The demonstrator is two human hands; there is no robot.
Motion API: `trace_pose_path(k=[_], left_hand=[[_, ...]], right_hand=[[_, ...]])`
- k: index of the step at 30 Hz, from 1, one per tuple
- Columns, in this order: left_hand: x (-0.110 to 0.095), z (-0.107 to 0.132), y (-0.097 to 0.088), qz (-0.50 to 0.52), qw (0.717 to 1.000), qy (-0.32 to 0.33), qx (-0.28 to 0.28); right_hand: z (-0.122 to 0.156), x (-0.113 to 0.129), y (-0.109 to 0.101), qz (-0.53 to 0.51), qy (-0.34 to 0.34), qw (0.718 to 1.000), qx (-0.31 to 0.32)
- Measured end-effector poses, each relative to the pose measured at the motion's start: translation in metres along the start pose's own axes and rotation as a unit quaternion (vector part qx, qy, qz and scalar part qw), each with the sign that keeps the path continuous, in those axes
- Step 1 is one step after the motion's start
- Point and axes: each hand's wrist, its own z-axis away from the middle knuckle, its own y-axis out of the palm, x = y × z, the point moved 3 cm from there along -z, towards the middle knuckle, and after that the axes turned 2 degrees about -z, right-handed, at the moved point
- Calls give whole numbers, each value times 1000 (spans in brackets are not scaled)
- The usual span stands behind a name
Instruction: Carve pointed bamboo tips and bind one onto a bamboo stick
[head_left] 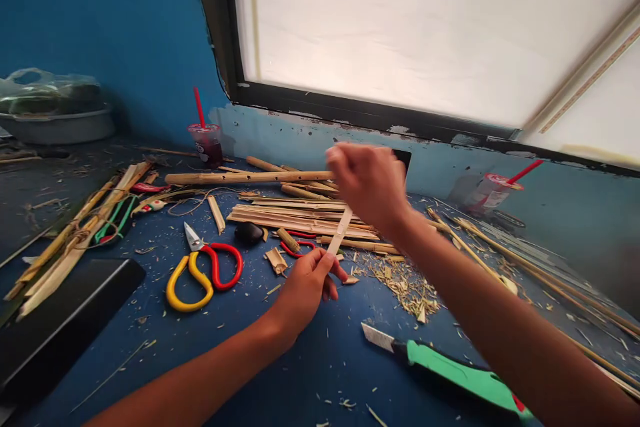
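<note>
My left hand is closed around the lower end of a thin flat bamboo strip, holding it up above the blue table. My right hand is closed, pinching the upper end of the same strip. Just beyond the hands lies a stack of split bamboo slats, with a long round bamboo stick behind it. A heap of bamboo shavings sits under my right forearm.
Yellow-and-red scissors lie to the left. A green utility knife with its blade out lies at the front right. Bamboo pieces and a black box are on the left, two drink cups stand near the wall, and a basin sits far left.
</note>
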Motion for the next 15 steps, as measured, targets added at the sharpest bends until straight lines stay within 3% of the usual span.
trace_pose_path(k=[1,3,6,8,11,15], left_hand=[[0,0,1,9,1000,-8,5],[-1,1,4,20,1000,-15,14],[-4,2,6,21,999,-10,26],[-5,2,6,16,999,-7,29],[-4,5,4,6,999,-7,32],[0,10,3,-11,999,-18,42]], right_hand=[[-10,-35,-8,6,82,996,-40],[-31,-100,-10,20,172,983,-66],[-49,-187,3,36,298,951,-77],[-51,-230,18,41,365,927,-76],[-52,-272,46,32,416,906,-63],[-63,-297,83,12,432,901,-48]])
